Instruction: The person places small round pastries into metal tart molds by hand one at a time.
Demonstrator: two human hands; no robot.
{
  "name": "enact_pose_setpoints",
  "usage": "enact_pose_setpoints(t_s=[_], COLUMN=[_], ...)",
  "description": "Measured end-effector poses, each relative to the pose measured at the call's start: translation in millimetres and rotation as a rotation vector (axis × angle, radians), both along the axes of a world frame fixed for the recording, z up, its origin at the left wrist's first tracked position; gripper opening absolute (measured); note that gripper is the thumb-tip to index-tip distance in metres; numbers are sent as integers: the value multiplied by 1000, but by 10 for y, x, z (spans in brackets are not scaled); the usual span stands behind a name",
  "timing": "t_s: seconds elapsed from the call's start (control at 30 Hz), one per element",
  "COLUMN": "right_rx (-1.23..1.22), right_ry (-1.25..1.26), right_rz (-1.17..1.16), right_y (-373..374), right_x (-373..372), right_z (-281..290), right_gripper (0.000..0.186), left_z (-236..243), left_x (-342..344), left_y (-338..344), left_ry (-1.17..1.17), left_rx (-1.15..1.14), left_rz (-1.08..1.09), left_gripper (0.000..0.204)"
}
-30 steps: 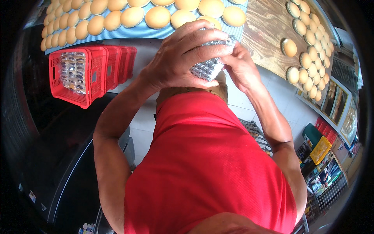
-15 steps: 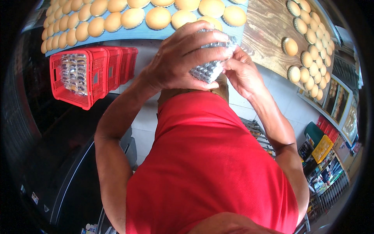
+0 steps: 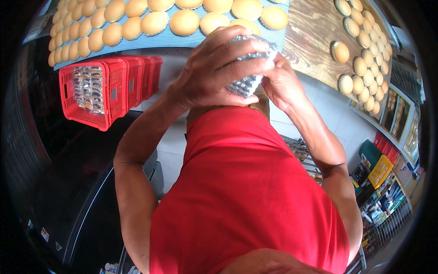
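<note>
A stack of ridged silver foil cups [image 3: 246, 85] is held up in front of my waist, close to the table edge. My left hand [image 3: 219, 66] wraps round it from the left, fingers spread over its near side and thumb below. At its right end my right hand [image 3: 284, 82] is closed, with thumb and fingertips pinching the rim; those fingertips are partly hidden. Just beyond my hands, rows of round golden cakes [image 3: 185, 22] lie on a blue ribbed sheet [image 3: 182, 42].
To the right, more round cakes [image 3: 340, 52] in foil cups sit on a wooden board [image 3: 310, 41]. Red plastic crates [image 3: 114, 93] stand at the left, the nearest with wrapped packs [image 3: 88, 89] inside. A glass-fronted case [image 3: 396, 114] and a yellow basket [image 3: 379, 172] are at the right.
My right fingers have shifted slightly at the end of the foil stack, and the stack has tilted a little. My left hand keeps its hold.
</note>
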State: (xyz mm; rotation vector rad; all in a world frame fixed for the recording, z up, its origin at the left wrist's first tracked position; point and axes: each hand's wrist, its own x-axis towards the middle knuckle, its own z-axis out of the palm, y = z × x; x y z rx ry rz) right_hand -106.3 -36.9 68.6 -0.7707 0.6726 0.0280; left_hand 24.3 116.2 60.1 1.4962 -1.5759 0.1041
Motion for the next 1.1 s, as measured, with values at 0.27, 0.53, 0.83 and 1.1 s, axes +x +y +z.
enact_pose_setpoints(t_s=[0.27,0.53,0.83,1.1], right_rx=[14,-56,-58,-24], right_ry=[-26,-90,-80,-24], right_rz=[61,99,139,104], right_y=[-137,-196,-258,-208], right_x=[-156,-154,-117,-43], right_z=[-142,-153,-203,-165], right_gripper=[52,53,53,47], left_z=[35,31,26,4], left_x=[-11,22,48,45], left_y=[-16,-42,-44,-83], left_ry=[62,89,88,70], left_rx=[-19,-23,6,-24], left_rz=[-15,10,23,20], left_gripper=[82,79,81,80])
